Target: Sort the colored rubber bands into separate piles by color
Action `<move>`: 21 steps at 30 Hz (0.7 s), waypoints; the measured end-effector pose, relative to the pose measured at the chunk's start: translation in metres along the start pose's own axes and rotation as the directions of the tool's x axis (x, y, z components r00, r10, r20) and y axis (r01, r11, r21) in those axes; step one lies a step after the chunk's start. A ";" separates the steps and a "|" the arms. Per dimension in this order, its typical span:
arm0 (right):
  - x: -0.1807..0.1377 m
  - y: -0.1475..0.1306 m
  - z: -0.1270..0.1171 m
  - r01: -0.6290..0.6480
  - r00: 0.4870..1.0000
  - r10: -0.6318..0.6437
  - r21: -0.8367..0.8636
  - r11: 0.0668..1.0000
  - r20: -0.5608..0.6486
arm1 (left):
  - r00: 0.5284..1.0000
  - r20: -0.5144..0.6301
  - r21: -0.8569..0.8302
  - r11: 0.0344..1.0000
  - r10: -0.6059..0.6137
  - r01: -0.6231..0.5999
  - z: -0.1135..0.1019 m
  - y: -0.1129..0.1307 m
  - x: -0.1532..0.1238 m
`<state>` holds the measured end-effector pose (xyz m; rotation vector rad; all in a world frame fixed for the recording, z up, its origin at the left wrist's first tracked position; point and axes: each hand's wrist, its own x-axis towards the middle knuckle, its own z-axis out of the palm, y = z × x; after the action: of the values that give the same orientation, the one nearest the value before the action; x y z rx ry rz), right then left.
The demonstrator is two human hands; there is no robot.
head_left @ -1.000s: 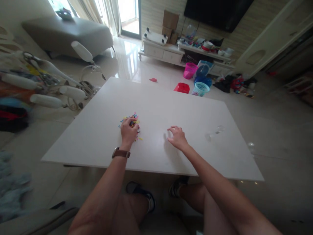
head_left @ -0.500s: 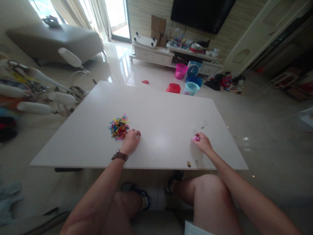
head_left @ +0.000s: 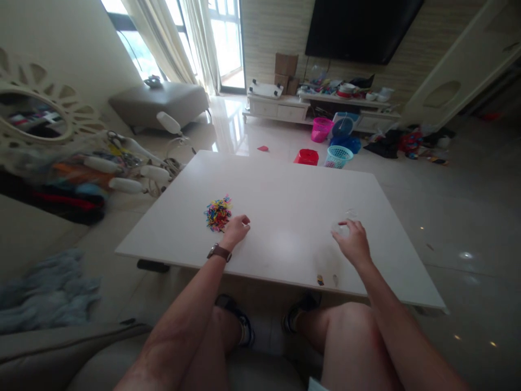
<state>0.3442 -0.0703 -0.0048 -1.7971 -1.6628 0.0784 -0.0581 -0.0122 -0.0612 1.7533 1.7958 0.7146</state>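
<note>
On the white table lies a pile of small, multicoloured loops, perhaps rubber bands. My left hand, with a brown-strapped watch on its wrist, rests at the pile's right side. Its fingers are curled together, and whatever they may hold is too small to make out. Farther right, my right hand has thumb and forefinger round a clear plastic piece. Just behind it is another clear item. A small yellow-and-black item and a small pale item lie near the front edge.
Beyond the table stand a red stool or tub, a light blue basket and a pink basket. A lamp with white shades is close to the table's left side. My legs are below the front edge.
The view has turned left, so everything appears shifted right. The pink thing in my right hand no longer shows; the fingers are now round the clear piece. My left hand stays beside the pile.
</note>
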 end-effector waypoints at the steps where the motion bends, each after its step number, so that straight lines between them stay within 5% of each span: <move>1: 0.004 -0.028 0.001 0.021 0.999 -0.022 0.066 0.998 0.024 | 1.000 -0.001 -0.012 1.000 -0.002 0.002 0.001 0.009 -0.003; 5: 0.003 -0.123 0.023 0.036 0.989 -0.087 0.369 0.929 0.122 | 1.000 -0.009 -0.044 0.999 0.003 -0.003 0.001 0.040 -0.022; 8: -0.011 -0.155 0.051 -0.020 0.966 -0.101 0.462 0.887 0.236 | 1.000 -0.017 -0.045 0.999 0.004 -0.005 -0.011 0.049 -0.040; 14: -0.018 -0.156 0.084 0.044 0.911 -0.224 0.457 0.888 0.347 | 0.975 -0.186 -0.106 0.989 -0.122 0.104 -0.078 0.036 -0.041; 17: -0.009 -0.150 0.088 0.050 0.898 -0.230 0.433 0.900 0.375 | 0.903 -0.366 -0.117 0.974 -0.224 0.194 -0.101 0.015 -0.026; 21: 0.001 -0.136 0.091 0.061 0.882 -0.235 0.395 0.917 0.409 | 0.777 -0.473 -0.200 0.910 -0.415 0.364 -0.099 -0.026 -0.012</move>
<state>0.1837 -0.0361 -0.0053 -1.4170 -1.9390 0.7452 -0.1449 -0.0261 -0.0079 1.1166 2.3288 1.1330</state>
